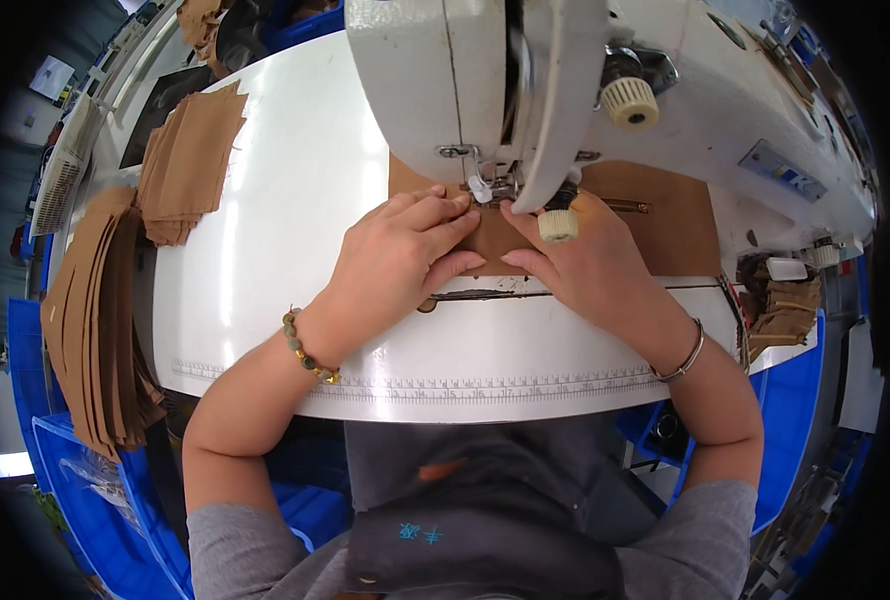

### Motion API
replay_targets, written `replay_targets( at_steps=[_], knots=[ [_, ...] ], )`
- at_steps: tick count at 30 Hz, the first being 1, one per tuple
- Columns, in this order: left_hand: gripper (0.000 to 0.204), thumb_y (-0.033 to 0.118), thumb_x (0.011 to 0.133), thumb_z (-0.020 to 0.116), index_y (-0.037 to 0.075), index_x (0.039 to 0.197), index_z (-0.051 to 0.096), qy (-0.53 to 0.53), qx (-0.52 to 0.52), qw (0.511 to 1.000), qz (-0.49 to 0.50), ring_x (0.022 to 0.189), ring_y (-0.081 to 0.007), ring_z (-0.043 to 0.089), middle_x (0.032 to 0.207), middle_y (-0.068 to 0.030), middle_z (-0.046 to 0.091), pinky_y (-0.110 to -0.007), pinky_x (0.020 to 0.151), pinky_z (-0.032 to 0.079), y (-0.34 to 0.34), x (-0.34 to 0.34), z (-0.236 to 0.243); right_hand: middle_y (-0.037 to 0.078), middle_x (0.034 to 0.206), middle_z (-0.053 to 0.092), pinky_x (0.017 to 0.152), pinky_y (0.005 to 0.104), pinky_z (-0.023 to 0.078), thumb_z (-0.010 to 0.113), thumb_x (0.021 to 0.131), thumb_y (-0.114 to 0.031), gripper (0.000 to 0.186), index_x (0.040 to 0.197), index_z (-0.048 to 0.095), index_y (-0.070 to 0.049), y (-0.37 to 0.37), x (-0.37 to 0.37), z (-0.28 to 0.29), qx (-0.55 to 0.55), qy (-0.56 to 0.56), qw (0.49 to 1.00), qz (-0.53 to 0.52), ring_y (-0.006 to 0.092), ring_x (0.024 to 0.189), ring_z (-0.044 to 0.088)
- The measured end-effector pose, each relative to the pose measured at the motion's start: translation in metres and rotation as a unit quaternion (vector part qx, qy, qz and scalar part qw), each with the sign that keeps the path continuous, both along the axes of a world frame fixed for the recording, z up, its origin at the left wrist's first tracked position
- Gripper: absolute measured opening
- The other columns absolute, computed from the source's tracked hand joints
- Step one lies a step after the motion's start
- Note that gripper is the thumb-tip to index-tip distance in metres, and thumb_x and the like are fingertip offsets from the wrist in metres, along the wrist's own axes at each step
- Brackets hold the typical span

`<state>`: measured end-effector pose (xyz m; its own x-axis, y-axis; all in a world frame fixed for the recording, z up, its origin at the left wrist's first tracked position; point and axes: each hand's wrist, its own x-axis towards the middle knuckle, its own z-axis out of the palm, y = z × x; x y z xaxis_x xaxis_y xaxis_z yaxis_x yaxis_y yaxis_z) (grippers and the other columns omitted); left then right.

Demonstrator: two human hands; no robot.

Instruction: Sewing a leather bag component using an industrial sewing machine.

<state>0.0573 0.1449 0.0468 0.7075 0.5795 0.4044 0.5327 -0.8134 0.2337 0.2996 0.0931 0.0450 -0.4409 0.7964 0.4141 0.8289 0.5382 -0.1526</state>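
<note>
A flat brown fabric piece lies under the needle area of a white sewing machine. A narrow slot with a metallic edge, perhaps a zipper, shows in its right part. My left hand rests on the fabric's left side, fingertips beside the presser foot and thumb apart from the fingers. From the other side, my right hand lies on the same piece, its index finger close to the foot and its thumb spread. Neither hand grips the cloth; both press it flat. The machine's head and a cream knob hide some right fingers.
Stacked brown fabric pieces lie on the white table at the far left. More brown pieces hang over its left edge. Blue bins stand below at left and right. Brown scraps sit at the right.
</note>
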Motion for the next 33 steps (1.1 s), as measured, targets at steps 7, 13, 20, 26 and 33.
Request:
replay_targets(
  at_steps=[7,13,20,26,33],
  knots=[
    [0.038,0.033,0.088,0.079,0.008,0.117,0.078,0.004,0.005,1.0,0.005,0.118,-0.0272,0.069,0.121,-0.0053,0.074,-0.036,0.096,0.057,0.0,0.001,0.001,0.013,0.119,0.072,0.107,0.0401,0.048,0.081,0.084,-0.03,0.038,0.107,0.075,-0.001,0.0,-0.001,0.001,-0.001,0.008,1.0,-0.004,0.0305,0.123,0.063],
    [0.036,0.033,0.088,0.078,0.009,0.115,0.079,0.006,0.008,1.0,0.007,0.118,-0.0264,0.07,0.121,-0.0049,0.075,-0.036,0.096,0.058,0.002,0.001,0.003,0.012,0.115,0.072,0.106,0.0413,0.049,0.082,0.083,-0.028,0.036,0.105,0.075,0.0,0.003,0.0,0.002,0.004,0.023,1.0,0.004,0.0308,0.121,0.063],
    [0.033,0.033,0.088,0.079,0.01,0.112,0.081,0.007,0.003,1.0,0.008,0.117,-0.0259,0.07,0.119,-0.0042,0.076,-0.035,0.096,0.058,0.002,0.0,0.003,0.012,0.111,0.072,0.106,0.0418,0.049,0.082,0.083,-0.028,0.033,0.101,0.076,-0.001,0.004,0.002,-0.001,0.004,0.035,0.999,0.012,0.0313,0.121,0.064],
    [0.033,0.033,0.086,0.079,0.011,0.111,0.081,0.008,0.026,1.0,0.001,0.116,-0.0257,0.07,0.119,-0.0041,0.076,-0.037,0.099,0.056,0.008,-0.001,0.002,0.013,0.106,0.072,0.106,0.0424,0.049,0.08,0.085,-0.03,0.033,0.1,0.076,-0.001,0.007,0.0,-0.001,0.016,0.009,1.0,0.006,0.0323,0.115,0.065],
    [0.028,0.03,0.089,0.078,0.009,0.109,0.08,0.018,0.054,0.998,0.018,0.117,-0.0272,0.07,0.119,-0.0059,0.076,-0.038,0.1,0.055,0.001,-0.009,0.007,0.013,0.084,0.071,0.098,0.0453,0.052,0.074,0.09,-0.028,0.025,0.092,0.075,-0.004,-0.014,-0.009,0.025,-0.02,-0.086,0.995,0.037,0.0346,0.088,0.071]
  ],
)
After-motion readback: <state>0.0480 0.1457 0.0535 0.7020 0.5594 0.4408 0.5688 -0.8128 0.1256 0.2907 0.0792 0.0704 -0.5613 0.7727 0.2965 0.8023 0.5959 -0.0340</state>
